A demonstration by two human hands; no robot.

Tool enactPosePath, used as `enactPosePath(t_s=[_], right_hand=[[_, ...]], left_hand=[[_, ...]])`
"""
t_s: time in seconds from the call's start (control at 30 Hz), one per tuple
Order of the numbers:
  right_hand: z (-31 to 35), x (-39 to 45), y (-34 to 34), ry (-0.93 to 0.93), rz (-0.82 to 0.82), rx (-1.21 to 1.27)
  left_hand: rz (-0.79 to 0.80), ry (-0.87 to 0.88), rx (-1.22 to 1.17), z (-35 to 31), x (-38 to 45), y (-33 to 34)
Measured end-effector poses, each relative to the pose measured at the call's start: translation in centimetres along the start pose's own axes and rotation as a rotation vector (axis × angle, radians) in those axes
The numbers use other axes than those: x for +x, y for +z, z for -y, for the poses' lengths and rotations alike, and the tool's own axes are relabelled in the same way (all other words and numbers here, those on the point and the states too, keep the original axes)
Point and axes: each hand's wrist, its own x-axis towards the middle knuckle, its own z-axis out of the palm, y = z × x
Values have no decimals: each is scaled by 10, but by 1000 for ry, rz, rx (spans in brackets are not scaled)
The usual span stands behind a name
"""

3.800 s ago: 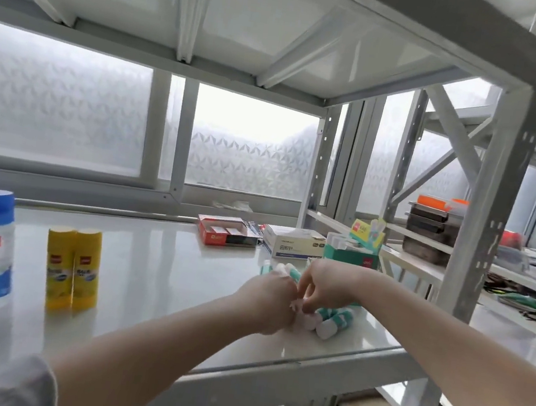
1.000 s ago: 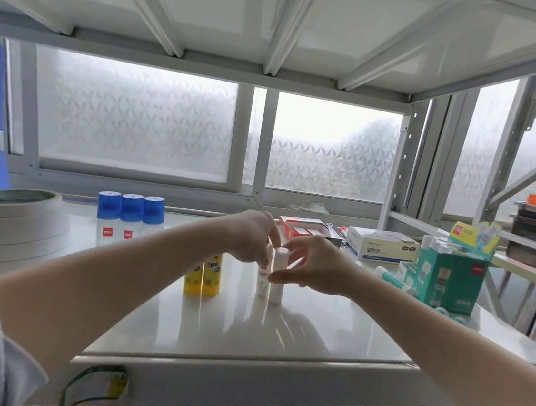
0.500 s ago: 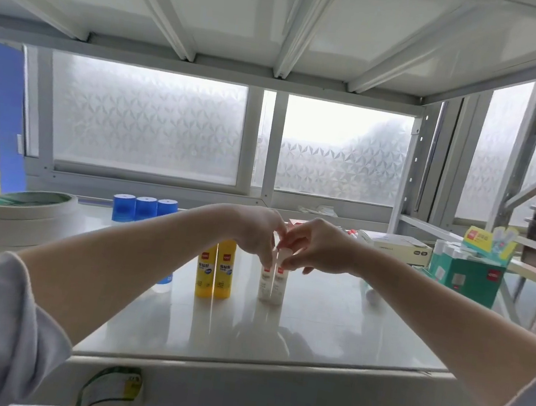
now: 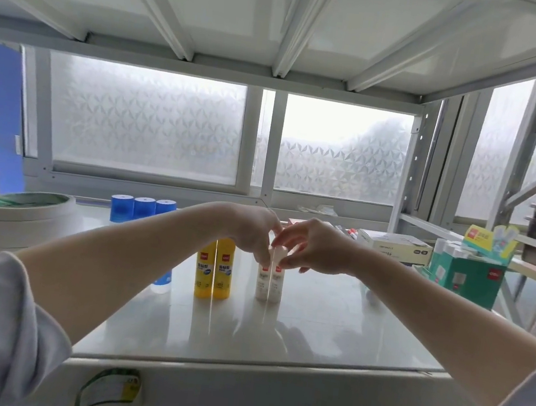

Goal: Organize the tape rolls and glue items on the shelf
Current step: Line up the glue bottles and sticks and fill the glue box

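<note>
Here both hands, left hand (image 4: 254, 235) and right hand (image 4: 313, 249), pinch two white glue sticks (image 4: 270, 280) upright just right of the yellow glue sticks (image 4: 214, 272).

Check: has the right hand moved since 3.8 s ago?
Yes. The right hand went left, away from the green box, to the white glue sticks beside the yellow ones.

Two white glue sticks (image 4: 270, 280) stand up side by side, touching, in the middle of the shelf (image 4: 327, 338). The left hand (image 4: 253, 234) and the right hand (image 4: 313, 249) meet over them, and their fingertips pinch the white caps on top. Just to the left stand two yellow glue sticks (image 4: 214, 270), then blue-capped bottles (image 4: 142, 209) farther back, big tape rolls (image 4: 22, 216) at the far left, and a green box (image 4: 466, 278) with a white box (image 4: 392, 248) on the right.
</note>
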Motion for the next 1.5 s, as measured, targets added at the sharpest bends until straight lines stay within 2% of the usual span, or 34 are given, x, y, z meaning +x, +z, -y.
enactPosePath(t_s=[0.3,0.53,0.67,0.87,1.13,1.33,1.5], right_hand=[[3,-3,-3,40,36,-50],[6,-26,-44,143,134,-317],[7,-54,-78,277,203,-499],[-8,-97,-118,493,261,-631],[-44,-129,-152,621,128,-661],[-64,-129,-158,686,-4,-655],[-77,-117,-151,757,3,-651]], left_hand=[[-11,-19,20,-2,-3,-1],[-55,53,1,-18,-9,-14],[-73,140,40,-45,-9,-18],[-33,239,97,-93,1,-9],[-7,264,26,-133,34,17],[-54,146,46,-142,66,45],[-75,57,-1,-150,98,69]])
